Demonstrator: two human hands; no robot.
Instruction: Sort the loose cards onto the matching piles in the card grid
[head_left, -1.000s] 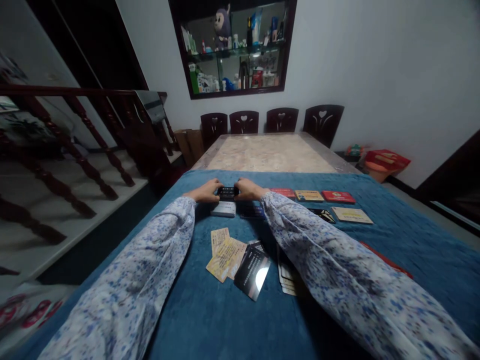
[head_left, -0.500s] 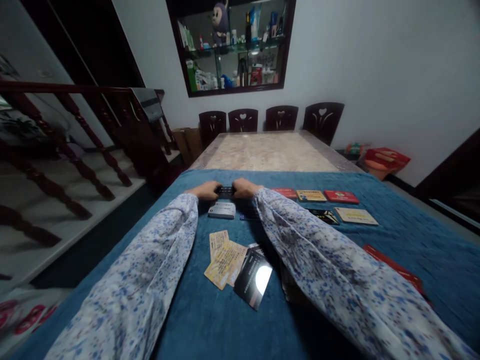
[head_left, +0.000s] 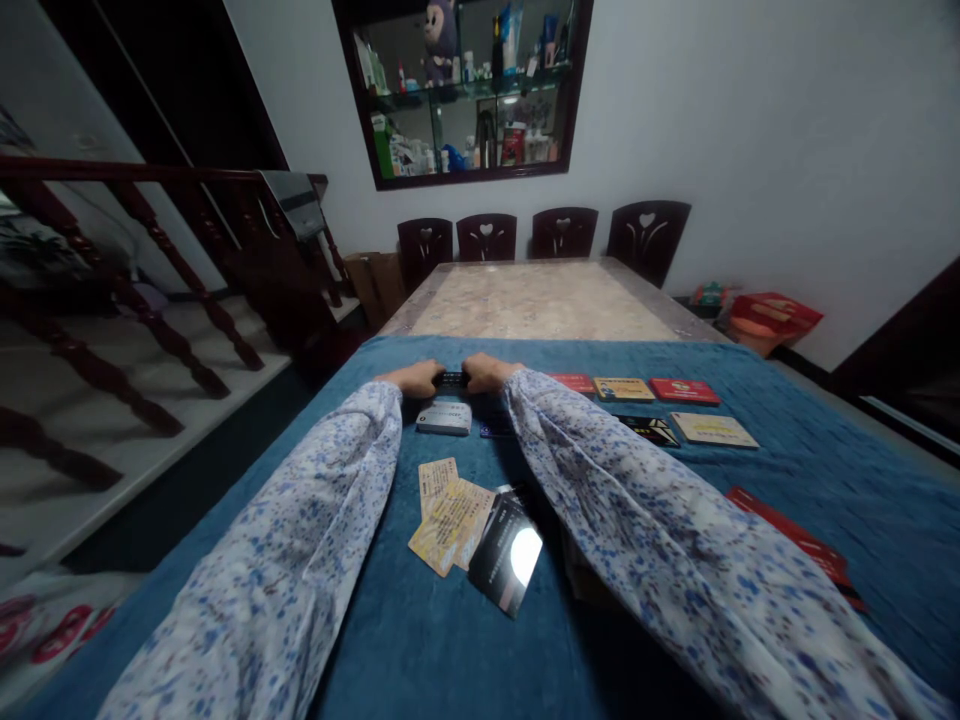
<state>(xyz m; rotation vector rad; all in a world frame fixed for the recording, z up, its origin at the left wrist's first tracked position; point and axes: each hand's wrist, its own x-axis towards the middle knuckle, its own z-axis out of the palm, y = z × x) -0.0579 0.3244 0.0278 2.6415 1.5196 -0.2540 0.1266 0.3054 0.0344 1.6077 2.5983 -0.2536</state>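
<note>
Both arms reach far out over the blue cloth. Between my left hand (head_left: 418, 379) and my right hand (head_left: 486, 373) is a stack of black cards (head_left: 451, 381), gripped at its two ends by closed fingers. Just nearer to me lies a stack of white cards (head_left: 444, 418), apart from the hands. A dark blue card stack (head_left: 495, 428) shows partly beside my right sleeve. Closer in, several yellow cards (head_left: 454, 525) lie fanned out, with a glossy black card (head_left: 507, 560) beside them.
Right of my right arm are red cards (head_left: 684, 391), yellow cards (head_left: 623, 389), black-and-gold cards (head_left: 646, 430) and cream cards (head_left: 715, 430) in stacks. Red cards (head_left: 795, 540) lie spread nearer. Chairs (head_left: 564, 234) stand beyond the table (head_left: 517, 300); a railing (head_left: 150, 176) runs on the left.
The hands stay at the black card stack with almost no movement. The view has tilted very slightly.
</note>
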